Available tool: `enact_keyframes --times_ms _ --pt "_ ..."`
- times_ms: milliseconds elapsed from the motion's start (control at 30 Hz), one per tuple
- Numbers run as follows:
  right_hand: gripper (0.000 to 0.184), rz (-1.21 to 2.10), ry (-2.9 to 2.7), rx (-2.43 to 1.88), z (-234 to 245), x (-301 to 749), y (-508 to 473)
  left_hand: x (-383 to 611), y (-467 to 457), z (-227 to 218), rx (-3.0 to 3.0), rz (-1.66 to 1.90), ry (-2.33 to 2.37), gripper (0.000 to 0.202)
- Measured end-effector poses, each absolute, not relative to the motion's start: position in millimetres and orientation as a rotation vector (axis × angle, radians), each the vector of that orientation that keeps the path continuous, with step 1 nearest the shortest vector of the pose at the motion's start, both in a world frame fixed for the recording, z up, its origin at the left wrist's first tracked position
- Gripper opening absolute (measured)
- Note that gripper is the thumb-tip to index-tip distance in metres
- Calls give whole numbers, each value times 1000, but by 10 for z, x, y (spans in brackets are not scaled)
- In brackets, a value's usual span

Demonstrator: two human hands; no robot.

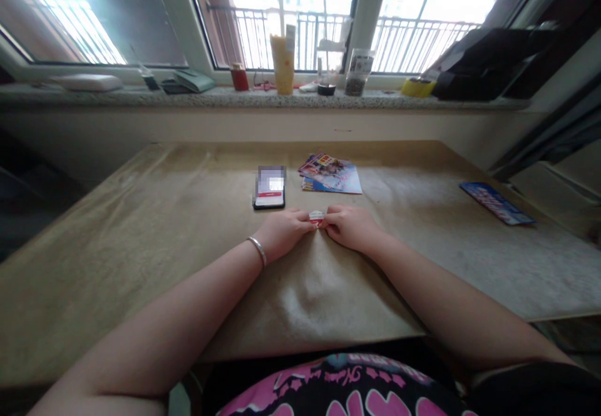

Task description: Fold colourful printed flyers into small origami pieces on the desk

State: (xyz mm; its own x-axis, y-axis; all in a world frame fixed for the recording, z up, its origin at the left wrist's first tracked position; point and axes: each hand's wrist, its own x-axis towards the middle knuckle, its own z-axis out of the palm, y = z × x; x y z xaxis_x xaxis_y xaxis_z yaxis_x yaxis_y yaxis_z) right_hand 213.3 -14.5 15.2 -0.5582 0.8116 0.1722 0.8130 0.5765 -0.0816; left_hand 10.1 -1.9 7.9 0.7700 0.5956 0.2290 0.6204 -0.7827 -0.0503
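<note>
My left hand [283, 233] and my right hand [352, 227] rest on the tan table [141, 241] with their fingertips meeting. Between them they pinch a small white and red folded piece of paper [316, 217]. A silver bangle [258, 250] circles my left wrist. Just beyond my left hand lies a phone [270, 187] with its screen lit. To its right, past my right hand, sits a small stack of colourful printed sheets [331, 174].
A blue printed packet [496, 202] lies near the table's right edge. The stone windowsill [188, 97] behind holds a yellow cup [283, 64], a red jar [239, 78], a glass jar [359, 72] and other small items. A dark bag [488, 65] sits at its right end.
</note>
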Motion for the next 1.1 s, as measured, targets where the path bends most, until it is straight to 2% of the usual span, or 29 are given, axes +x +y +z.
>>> enact_keyframes --times_ms 600,1100 --pt "28 -57 -2681 -1373 190 2128 -151 105 -18 111 -2805 -160 -840 25" --pt "26 -10 -2722 -1482 269 2180 -135 107 -58 235 -2807 -6 -917 23"
